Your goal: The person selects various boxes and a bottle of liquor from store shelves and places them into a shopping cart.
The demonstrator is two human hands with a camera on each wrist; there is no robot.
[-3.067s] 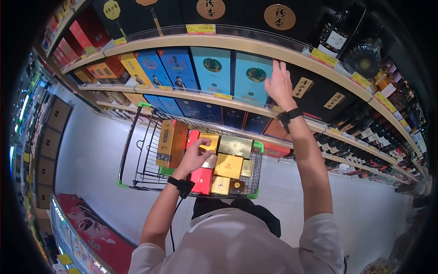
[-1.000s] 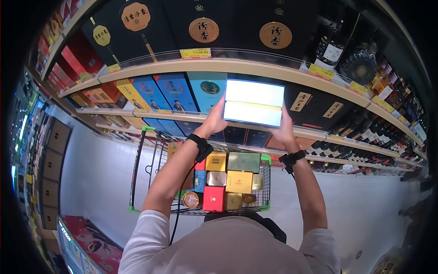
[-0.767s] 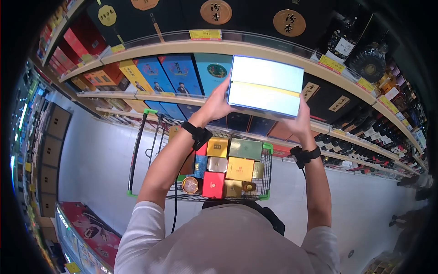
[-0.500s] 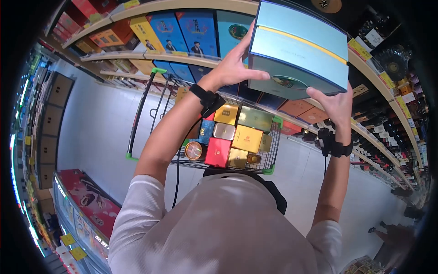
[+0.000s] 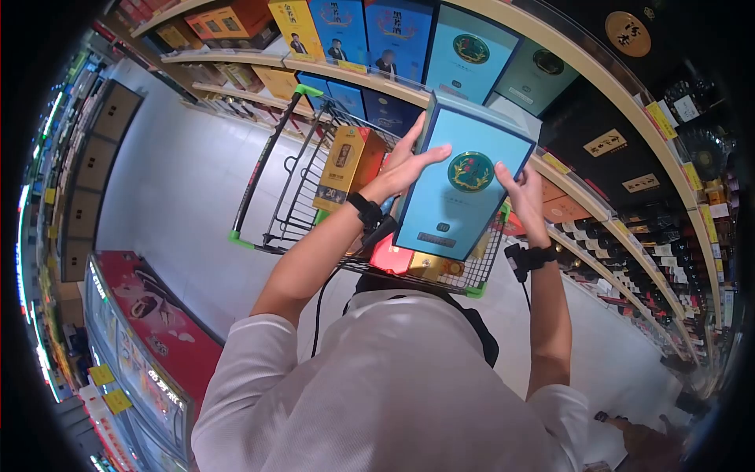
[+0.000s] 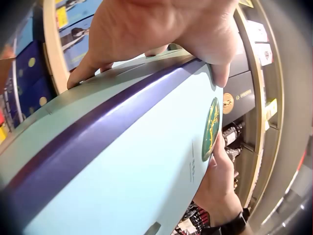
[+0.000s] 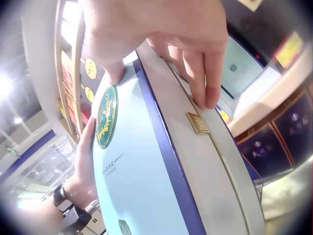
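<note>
Both hands hold a large light blue gift box (image 5: 452, 197) with dark blue edges and a round green-and-gold emblem. My left hand (image 5: 403, 167) grips its left side, thumb on the front face near the emblem. On the opposite side my right hand (image 5: 525, 197) has its thumb beside the emblem; in the right wrist view its fingers (image 7: 211, 90) lie along the pale side panel near a gold clasp. The box is tilted with its front facing up, above the shopping cart (image 5: 267, 169), and hides most of the boxes in the cart.
A tall gold box (image 5: 350, 169) stands in the cart, and a red box (image 5: 391, 256) shows under the held one. Shelves ahead carry blue boxes (image 5: 397, 43), another light blue box (image 5: 472, 47) and dark boxes. Wine bottles line the right; a freezer (image 5: 153, 315) stands at left.
My right hand was at the light blue box on the shelf, the left over the cart. Both hands have since pulled the box out, tipped its front upward and brought it over the cart.
</note>
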